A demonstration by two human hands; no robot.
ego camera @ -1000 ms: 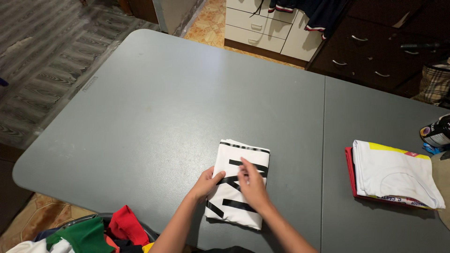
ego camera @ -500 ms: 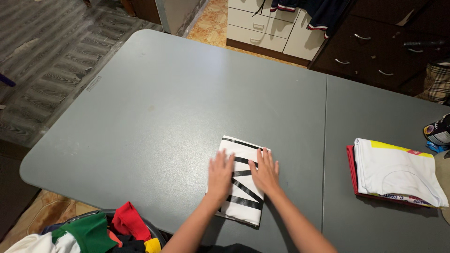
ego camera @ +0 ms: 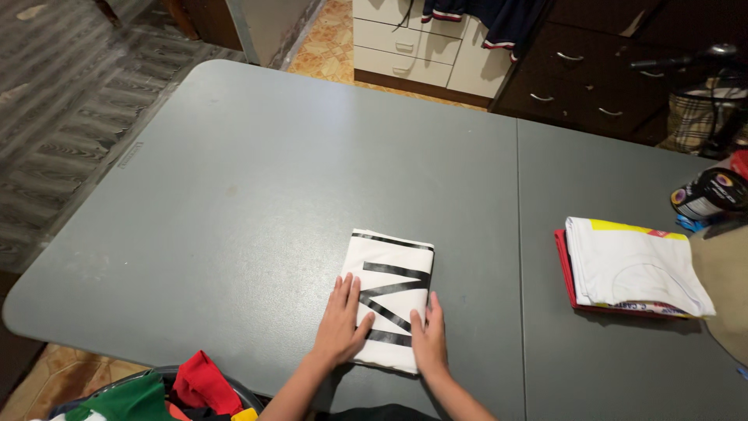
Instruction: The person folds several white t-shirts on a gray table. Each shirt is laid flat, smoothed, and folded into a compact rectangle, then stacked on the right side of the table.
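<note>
Grey and matte, the folding table (ego camera: 257,195) fills most of the head view, a seam running down its right third. On it, near the front edge, lies a folded white garment with black stripes (ego camera: 389,296), squared into a neat upright rectangle. Both hands rest flat on its near end. The left hand (ego camera: 341,320) lies palm down over the garment's lower left corner, fingers held close together and pointing away from the person, the thumb angled inward across a black stripe. The right hand (ego camera: 429,334) lies palm down on the lower right corner, fingers together and straight, its outer edge just over the garment's side. Neither hand grips or pinches the cloth; both press on it with flat palms, forearms coming up from the bottom of the frame and converging slightly.

Well apart to the right sits a stack of folded shirts (ego camera: 631,267), white on top with a yellow band and a red layer beneath. Beyond it stands a dark cylindrical can (ego camera: 709,193). At the lower left, below the table edge, a basket of red and green clothes (ego camera: 167,390) shows. White drawers (ego camera: 421,47) and a dark brown chest of drawers (ego camera: 592,74) line the far wall.
</note>
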